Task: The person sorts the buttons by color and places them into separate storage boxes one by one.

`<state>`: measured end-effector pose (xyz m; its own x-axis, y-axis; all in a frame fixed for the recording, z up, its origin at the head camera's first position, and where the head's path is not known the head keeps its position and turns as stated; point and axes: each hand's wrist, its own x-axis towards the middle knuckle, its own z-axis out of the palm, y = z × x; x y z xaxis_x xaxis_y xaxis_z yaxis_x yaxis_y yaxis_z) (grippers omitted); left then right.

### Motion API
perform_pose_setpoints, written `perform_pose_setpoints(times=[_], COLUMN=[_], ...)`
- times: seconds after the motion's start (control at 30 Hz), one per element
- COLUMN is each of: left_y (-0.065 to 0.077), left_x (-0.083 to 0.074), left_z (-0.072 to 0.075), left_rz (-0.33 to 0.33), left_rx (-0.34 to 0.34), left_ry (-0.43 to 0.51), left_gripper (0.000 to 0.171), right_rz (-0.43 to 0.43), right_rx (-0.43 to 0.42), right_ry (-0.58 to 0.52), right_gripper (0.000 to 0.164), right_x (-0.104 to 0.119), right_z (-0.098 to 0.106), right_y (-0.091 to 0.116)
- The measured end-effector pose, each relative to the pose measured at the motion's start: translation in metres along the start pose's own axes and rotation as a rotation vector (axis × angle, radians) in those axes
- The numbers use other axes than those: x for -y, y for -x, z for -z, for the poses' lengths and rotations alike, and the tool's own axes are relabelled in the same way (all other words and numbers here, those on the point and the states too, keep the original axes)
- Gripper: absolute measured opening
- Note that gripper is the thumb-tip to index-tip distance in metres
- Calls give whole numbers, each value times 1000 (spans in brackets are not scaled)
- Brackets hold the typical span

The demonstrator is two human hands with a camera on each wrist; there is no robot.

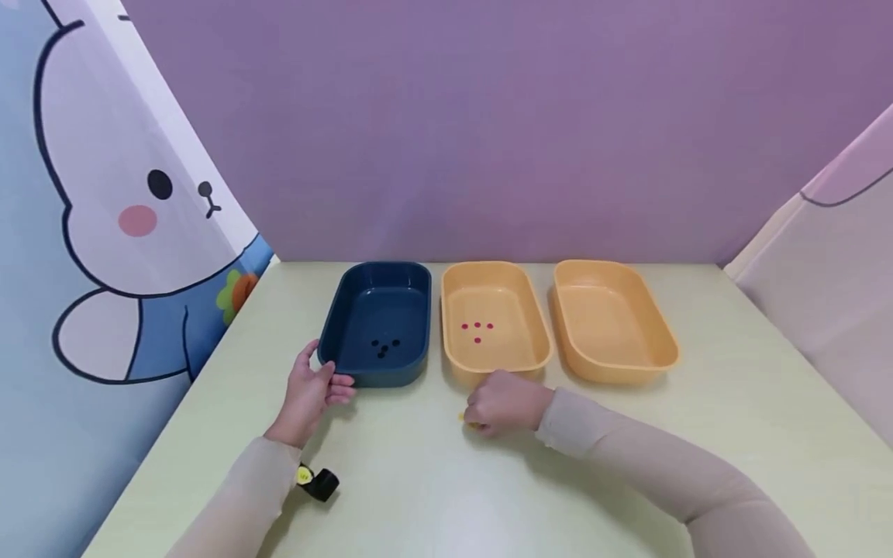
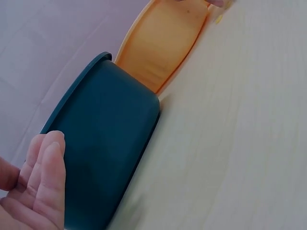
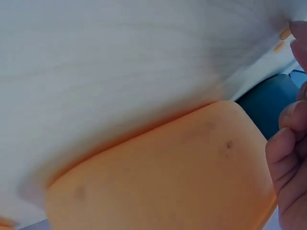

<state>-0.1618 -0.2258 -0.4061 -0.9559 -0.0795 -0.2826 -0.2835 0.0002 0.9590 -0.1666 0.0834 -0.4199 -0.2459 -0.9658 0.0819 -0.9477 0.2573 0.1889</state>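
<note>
My left hand (image 1: pixel 314 391) is at the near left corner of the dark blue tray (image 1: pixel 335 325), its fingers fairly straight against the outer wall. In the left wrist view, the fingers (image 2: pixel 50 177) overlap the tray's side below the rim. My right hand (image 1: pixel 504 404) is on the table in front of the middle yellow tray (image 1: pixel 491 291), fingers curled, fingertips down at small yellow pieces (image 1: pixel 461 417). The right wrist view shows two such yellow pieces (image 3: pixel 279 46) right at the fingertips. Several small black discs (image 1: pixel 384 349) lie in the blue tray, several magenta discs (image 1: pixel 477 325) in the middle one.
Another yellow tray (image 1: pixel 610 310) stands to the right, in a row with the other two. A purple panel (image 1: pixel 502 132) rises behind the table (image 1: pixel 405 480), with a cartoon-printed cloth (image 1: pixel 105 194) at the left. A black camera (image 1: pixel 323 484) projects from the left wrist.
</note>
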Motion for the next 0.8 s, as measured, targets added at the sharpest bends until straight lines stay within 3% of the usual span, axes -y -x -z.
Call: perform_pose_setpoints(times=[0.23,0.4,0.57,0.8], left_y=[6,6,4,1], left_x=[4,4,-3,-6], left_z=[11,8,5,5], left_rz=[11,26,10,-2], left_rx=[4,4,-9,7], left_ry=[-55,-50,-47,-29], left_gripper=[59,59,58,58], right_rz=[-86,-77,-121,-186], right_rx=[120,75,7,46], right_ry=[-54,-8,4,10], right_gripper=[27,24,22,27], right_x=[14,14,11,9], right_z=[-5,-5,1,0], right_y=[-15,-11,-7,-5])
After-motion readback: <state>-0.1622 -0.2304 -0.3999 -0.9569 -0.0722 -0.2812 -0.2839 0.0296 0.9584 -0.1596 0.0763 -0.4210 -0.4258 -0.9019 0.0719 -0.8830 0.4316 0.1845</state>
